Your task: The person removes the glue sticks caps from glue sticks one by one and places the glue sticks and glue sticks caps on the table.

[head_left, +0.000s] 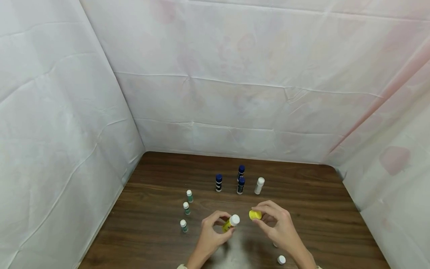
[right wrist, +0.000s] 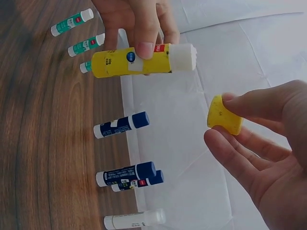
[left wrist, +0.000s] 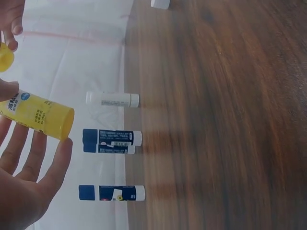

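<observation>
My left hand (head_left: 211,233) grips a yellow glue stick (right wrist: 129,62) around its body, white uncapped end tilted toward the right. My right hand (head_left: 280,226) pinches the yellow cap (right wrist: 223,115) between thumb and fingertips. A short gap separates the cap from the glue stick's white end, and both are raised above the wooden table (head_left: 154,246). In the left wrist view, the base end of the yellow glue stick (left wrist: 53,117) faces the camera side, and part of the cap (left wrist: 5,57) shows at the left edge.
Three blue-capped glue sticks (head_left: 218,183) and a white one (head_left: 259,185) stand beyond the hands. Three small green glue sticks (head_left: 186,208) with white caps stand to the left. Near my right forearm is another white-topped item (head_left: 281,259). White cloth (head_left: 215,101) hangs around the table.
</observation>
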`<state>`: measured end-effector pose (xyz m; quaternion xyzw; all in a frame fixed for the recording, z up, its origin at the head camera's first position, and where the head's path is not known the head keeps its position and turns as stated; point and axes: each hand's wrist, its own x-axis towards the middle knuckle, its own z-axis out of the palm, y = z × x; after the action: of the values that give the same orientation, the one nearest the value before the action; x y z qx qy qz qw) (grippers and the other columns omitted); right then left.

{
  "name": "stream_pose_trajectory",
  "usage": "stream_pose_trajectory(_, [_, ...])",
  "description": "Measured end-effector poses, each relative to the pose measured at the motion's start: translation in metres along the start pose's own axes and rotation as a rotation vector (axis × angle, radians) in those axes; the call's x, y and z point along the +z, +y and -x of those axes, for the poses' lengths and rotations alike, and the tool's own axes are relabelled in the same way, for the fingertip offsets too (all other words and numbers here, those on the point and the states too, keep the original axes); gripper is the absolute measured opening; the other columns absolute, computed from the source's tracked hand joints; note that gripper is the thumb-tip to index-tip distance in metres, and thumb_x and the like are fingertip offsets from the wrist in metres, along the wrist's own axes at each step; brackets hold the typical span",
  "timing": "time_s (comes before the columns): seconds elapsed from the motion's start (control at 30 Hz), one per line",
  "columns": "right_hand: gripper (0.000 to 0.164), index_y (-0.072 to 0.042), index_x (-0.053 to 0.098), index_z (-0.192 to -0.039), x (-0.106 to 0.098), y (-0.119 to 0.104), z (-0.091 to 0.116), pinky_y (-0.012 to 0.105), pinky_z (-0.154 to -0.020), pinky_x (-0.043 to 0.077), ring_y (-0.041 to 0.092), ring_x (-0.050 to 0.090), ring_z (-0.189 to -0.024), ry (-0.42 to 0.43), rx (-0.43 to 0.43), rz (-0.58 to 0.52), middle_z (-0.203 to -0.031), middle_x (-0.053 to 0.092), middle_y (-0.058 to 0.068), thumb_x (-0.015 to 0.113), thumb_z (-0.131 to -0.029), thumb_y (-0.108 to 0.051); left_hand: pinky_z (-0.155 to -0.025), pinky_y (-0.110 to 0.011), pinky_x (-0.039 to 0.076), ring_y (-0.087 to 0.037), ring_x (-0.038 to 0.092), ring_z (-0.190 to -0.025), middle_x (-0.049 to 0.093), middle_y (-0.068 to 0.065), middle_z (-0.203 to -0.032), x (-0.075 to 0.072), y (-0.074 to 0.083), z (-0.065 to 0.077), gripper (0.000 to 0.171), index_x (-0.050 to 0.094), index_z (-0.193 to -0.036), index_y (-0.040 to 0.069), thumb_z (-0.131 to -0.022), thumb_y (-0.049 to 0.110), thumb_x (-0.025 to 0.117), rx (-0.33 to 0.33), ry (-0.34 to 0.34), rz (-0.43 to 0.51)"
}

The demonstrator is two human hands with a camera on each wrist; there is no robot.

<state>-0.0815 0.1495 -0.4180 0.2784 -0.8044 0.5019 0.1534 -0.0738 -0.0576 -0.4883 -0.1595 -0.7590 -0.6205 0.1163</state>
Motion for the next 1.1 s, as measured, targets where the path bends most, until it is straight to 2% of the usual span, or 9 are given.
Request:
stream_pose_trajectory(0.3, [0.033, 0.001, 0.069, -0.092, 0.0, 0.003, 0.001, 0.026, -0.05, 0.053, 0.017, 0.06, -0.063, 0.021, 0.047, 0.041, -0.091, 0.063, 0.011, 0.078, -0.063, 0.015, -0.069, -0.041, 0.056, -0.016, 0.064, -0.084, 0.066, -0.001, -0.09, -0.009, -0.002, 0.006, 0.031, 0.064, -0.093, 0.009, -0.069, -0.006, 0.078, -0.025, 0.019, 0.009])
stream_pose_trajectory(0.5, [0.036, -0.005, 0.07, -0.094, 0.003, 0.026, 0.01, 0.025, -0.05, 0.052, 0.013, 0.059, -0.065, 0.028, 0.083, 0.052, -0.093, 0.063, 0.007, 0.079, -0.064, 0.012, -0.07, -0.043, 0.056, -0.018, 0.064, -0.085, 0.066, -0.001, -0.091, -0.015, -0.004, 0.012, 0.032, 0.064, -0.092, 0.009, -0.069, -0.008, 0.078, -0.084, 0.038, 0.01])
stream_pose_trajectory(0.67, [0.036, -0.008, 0.071, -0.096, 0.002, 0.04, 0.016, 0.023, -0.052, 0.052, 0.009, 0.058, -0.068, 0.025, 0.101, 0.055, -0.096, 0.063, 0.001, 0.08, -0.066, 0.009, -0.071, -0.039, 0.057, -0.017, 0.065, -0.086, 0.066, 0.001, -0.091, -0.019, -0.023, 0.02, 0.037, 0.063, -0.092, 0.012, -0.066, -0.01, 0.079, -0.093, 0.08, 0.001])
stream_pose_trajectory(0.8, [0.036, -0.007, 0.071, -0.097, 0.001, 0.043, 0.018, 0.024, -0.052, 0.052, 0.009, 0.058, -0.068, 0.025, 0.108, 0.051, -0.096, 0.062, 0.0, 0.079, -0.066, 0.01, -0.073, -0.034, 0.056, -0.016, 0.064, -0.089, 0.065, 0.005, -0.093, -0.025, -0.04, 0.028, 0.038, 0.063, -0.092, 0.018, -0.067, -0.004, 0.081, -0.138, 0.086, 0.002])
stream_pose_trajectory(0.93, [0.036, -0.007, 0.071, -0.096, 0.0, 0.045, 0.019, 0.024, -0.052, 0.052, 0.008, 0.057, -0.067, 0.027, 0.124, 0.065, -0.095, 0.062, 0.0, 0.079, -0.066, 0.01, -0.076, -0.033, 0.056, -0.016, 0.064, -0.091, 0.065, 0.004, -0.095, -0.032, -0.047, 0.036, 0.036, 0.063, -0.094, 0.02, -0.069, 0.001, 0.082, -0.18, 0.087, -0.002])
stream_pose_trajectory(1.1, [0.037, -0.009, 0.071, -0.096, -0.001, 0.047, 0.021, 0.023, -0.052, 0.052, 0.007, 0.057, -0.067, 0.035, 0.139, 0.086, -0.095, 0.062, 0.0, 0.079, -0.065, 0.01, -0.076, -0.031, 0.055, -0.015, 0.063, -0.093, 0.064, 0.004, -0.096, -0.042, -0.049, 0.046, 0.036, 0.062, -0.094, 0.019, -0.069, 0.002, 0.081, -0.242, 0.103, -0.041])
